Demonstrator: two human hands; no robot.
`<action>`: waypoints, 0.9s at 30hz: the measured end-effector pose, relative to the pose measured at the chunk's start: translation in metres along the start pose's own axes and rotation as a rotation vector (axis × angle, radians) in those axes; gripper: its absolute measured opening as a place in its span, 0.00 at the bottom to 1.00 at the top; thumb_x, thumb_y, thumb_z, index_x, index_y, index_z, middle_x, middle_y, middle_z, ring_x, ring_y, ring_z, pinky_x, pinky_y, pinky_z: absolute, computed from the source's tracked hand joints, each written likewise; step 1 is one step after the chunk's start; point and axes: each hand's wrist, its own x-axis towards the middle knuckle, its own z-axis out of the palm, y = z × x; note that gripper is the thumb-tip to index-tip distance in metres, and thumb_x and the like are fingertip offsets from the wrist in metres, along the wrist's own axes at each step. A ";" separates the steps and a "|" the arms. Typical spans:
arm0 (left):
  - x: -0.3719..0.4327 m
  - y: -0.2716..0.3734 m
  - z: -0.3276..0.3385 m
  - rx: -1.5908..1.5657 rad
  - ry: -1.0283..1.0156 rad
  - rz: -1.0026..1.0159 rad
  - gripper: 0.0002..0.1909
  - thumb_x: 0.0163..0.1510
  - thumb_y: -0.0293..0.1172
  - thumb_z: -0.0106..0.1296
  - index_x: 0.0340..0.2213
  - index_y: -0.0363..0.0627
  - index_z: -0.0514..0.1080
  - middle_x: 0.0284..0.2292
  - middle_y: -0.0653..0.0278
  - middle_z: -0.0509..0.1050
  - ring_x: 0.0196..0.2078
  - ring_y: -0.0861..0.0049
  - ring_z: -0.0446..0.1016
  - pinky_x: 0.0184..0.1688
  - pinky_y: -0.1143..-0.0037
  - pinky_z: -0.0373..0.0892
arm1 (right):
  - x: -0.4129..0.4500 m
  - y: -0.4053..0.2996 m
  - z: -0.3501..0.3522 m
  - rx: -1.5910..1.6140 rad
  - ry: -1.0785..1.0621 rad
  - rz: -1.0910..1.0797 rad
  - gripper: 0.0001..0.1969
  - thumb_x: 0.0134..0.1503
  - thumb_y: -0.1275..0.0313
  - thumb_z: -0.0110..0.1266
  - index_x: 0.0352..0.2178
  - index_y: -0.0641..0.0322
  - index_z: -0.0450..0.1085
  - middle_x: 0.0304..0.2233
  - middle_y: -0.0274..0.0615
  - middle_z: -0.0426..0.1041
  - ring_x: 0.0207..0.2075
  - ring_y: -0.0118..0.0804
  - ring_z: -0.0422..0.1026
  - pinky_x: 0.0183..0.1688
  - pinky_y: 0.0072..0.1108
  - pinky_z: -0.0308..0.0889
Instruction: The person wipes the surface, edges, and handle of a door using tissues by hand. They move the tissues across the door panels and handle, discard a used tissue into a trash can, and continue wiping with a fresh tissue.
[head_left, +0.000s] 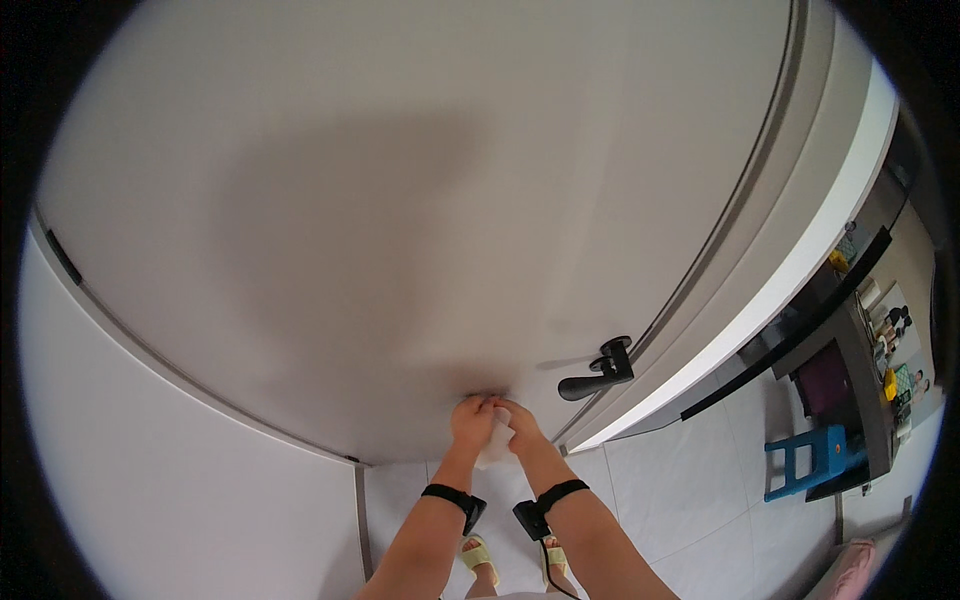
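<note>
My left hand (472, 424) and my right hand (523, 430) meet at the fingertips close to a pale door (337, 262). Between them hangs a thin white piece, a tissue or cloth (496, 448), pinched in the fingers of both hands. The fingertips are partly hidden, so whether they touch the door cannot be told. To the right of my hands, a black lever handle (596, 380) sticks out from the door near its edge. Each forearm wears a black strap with a small black device, and a cable runs down from the right one.
A pale door frame (780, 247) curves along the right. Beyond it are a glass panel with a long black bar (795, 322), a dark desk (862, 390) bearing several items, and a blue plastic stool (814, 461). A white wall (187, 465) stands left. Light tiles (675, 480) cover the floor.
</note>
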 end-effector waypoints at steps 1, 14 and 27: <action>-0.003 -0.006 -0.007 0.012 0.013 -0.014 0.14 0.49 0.39 0.46 0.25 0.41 0.75 0.25 0.50 0.74 0.30 0.58 0.73 0.33 0.66 0.67 | 0.012 -0.028 0.006 0.517 0.076 0.507 0.13 0.53 0.69 0.48 0.38 0.64 0.69 0.34 0.41 0.72 0.36 0.38 0.71 0.37 0.27 0.68; -0.016 0.004 0.021 -0.122 0.200 -0.058 0.11 0.46 0.32 0.47 0.25 0.37 0.74 0.23 0.49 0.73 0.26 0.57 0.73 0.30 0.67 0.67 | 0.017 -0.006 -0.011 0.955 0.006 0.868 0.09 0.53 0.72 0.47 0.33 0.65 0.69 0.30 0.41 0.71 0.31 0.37 0.70 0.33 0.27 0.66; -0.024 0.040 0.033 -0.210 0.376 -0.261 0.12 0.46 0.31 0.47 0.26 0.34 0.74 0.24 0.48 0.74 0.25 0.60 0.73 0.31 0.68 0.68 | 0.024 -0.001 -0.019 1.163 0.064 1.010 0.11 0.44 0.72 0.56 0.31 0.66 0.72 0.29 0.44 0.72 0.27 0.42 0.70 0.31 0.31 0.66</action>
